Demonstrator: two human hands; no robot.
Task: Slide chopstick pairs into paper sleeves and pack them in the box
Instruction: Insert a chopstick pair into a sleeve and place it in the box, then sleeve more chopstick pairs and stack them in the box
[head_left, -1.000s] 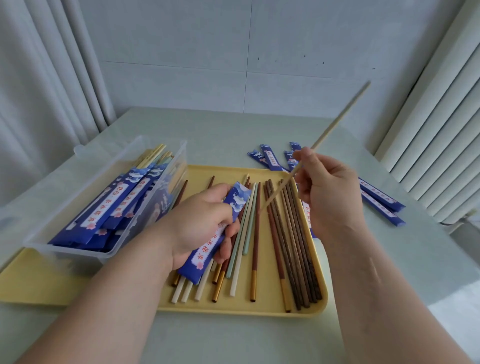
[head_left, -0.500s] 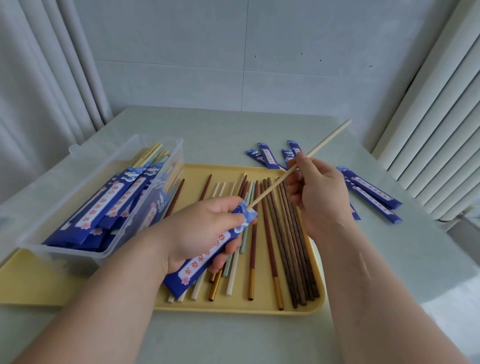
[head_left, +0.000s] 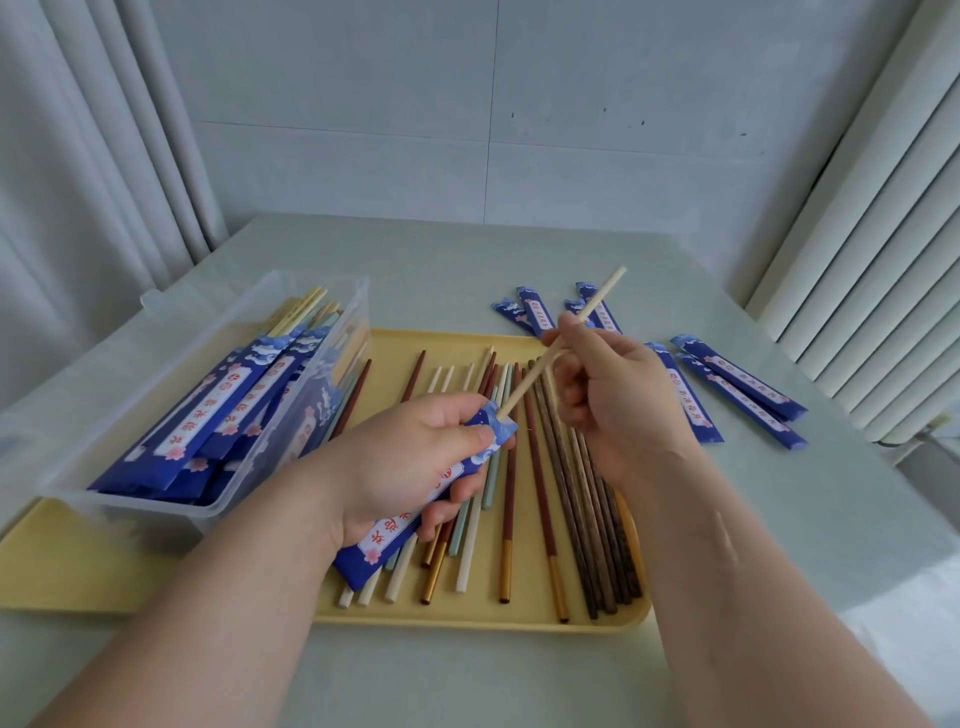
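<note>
The left hand (head_left: 410, 467) is curled round a blue paper sleeve (head_left: 395, 540) and holds it slanted above the yellow tray (head_left: 467, 618), the sleeve's mouth pointing up and to the right. The right hand (head_left: 618, 405) pinches a pale chopstick (head_left: 602, 296) between thumb and fingers. Its lower tip sits right at the sleeve's mouth; whether it is one stick or a pair I cannot tell. Under both hands, loose chopsticks (head_left: 571, 493) lie lengthwise on the tray, the dark brown ones close to its right rim. A clear box (head_left: 260, 426) packed with filled sleeves stands on the tray's left part, just beside the left wrist. More blue sleeves (head_left: 737, 384) lie on the table (head_left: 441, 260) past the tray's far right corner. Bare tabletop runs from the tray's far rim to the wall.
</note>
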